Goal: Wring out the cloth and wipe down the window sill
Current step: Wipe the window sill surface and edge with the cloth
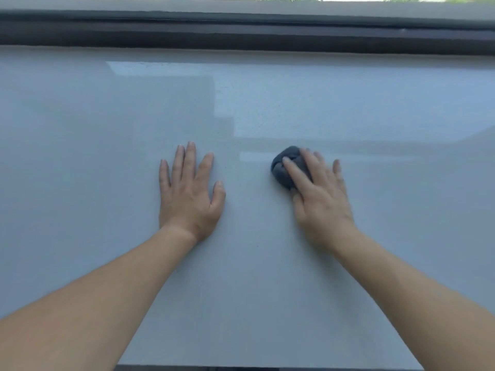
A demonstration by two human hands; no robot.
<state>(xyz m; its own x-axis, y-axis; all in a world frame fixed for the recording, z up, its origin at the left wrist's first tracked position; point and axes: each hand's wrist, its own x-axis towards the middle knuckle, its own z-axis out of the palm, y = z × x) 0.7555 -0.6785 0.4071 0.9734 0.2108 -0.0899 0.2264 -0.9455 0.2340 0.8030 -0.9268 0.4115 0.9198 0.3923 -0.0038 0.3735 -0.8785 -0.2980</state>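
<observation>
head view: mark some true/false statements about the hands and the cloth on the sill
1. The right hand presses on the cloth. True.
2. The left hand holds a second cloth. False: it rests flat on the window sill with its fingers spread and holds nothing.
3. The cloth is spread out flat. False: it is bunched into a small dark wad.
4. The cloth lies to the right of the left hand, apart from it. True.
5. A dark window frame runs along the far edge of the window sill. True.
</observation>
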